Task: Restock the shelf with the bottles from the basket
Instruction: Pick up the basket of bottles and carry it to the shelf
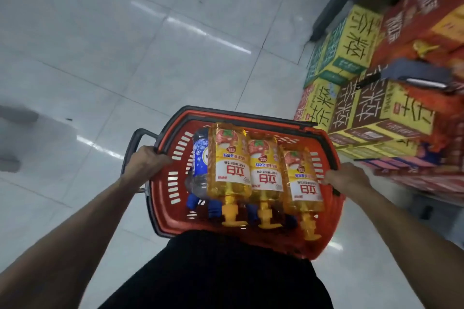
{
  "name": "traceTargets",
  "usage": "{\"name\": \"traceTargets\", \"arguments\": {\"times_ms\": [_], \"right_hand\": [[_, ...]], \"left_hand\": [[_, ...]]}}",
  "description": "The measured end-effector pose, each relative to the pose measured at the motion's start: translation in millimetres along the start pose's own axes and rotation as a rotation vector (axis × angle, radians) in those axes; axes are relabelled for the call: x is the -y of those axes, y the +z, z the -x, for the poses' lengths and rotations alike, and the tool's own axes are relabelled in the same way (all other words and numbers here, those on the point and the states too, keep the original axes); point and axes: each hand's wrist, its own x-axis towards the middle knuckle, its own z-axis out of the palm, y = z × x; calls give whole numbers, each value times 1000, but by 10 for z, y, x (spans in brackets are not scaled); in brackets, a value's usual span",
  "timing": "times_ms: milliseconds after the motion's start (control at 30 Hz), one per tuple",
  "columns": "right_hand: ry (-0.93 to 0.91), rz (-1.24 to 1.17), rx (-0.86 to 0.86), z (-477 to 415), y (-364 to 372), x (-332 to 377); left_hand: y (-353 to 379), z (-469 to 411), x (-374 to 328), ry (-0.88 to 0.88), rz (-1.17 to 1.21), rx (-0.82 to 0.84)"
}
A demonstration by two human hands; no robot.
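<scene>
Left hand (pixel 147 163): gripping red plastic basket's (pixel 288 243) left rim
Right hand (pixel 346 178): gripping its right rim
Yellow pump bottles (pixel 263 173): inside basket

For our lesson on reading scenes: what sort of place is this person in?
Probably a shop or supermarket aisle: a red shopping basket of yellow pump bottles, stacked printed cartons, a tiled floor.

**Both arms out, both hands gripping**

We reach our two bare forearms forward and down, wrists nearly straight. Our left hand (pixel 148 162) curls over the left rim of the basket (pixel 313 246); our right hand (pixel 345 177) grips its right rim, knuckles up.
</scene>
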Motion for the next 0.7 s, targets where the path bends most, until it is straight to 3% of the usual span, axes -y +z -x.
{"name": "traceTargets", "arguments": {"times_ms": [267, 700], "right_hand": [[-149, 54, -81, -143, -143, 953], [-523, 327, -95, -723, -1019, 3618]], "left_hand": [[-585, -323, -99, -118, 137, -49], [-1588, -858, -554, -273, 287, -290]]}}
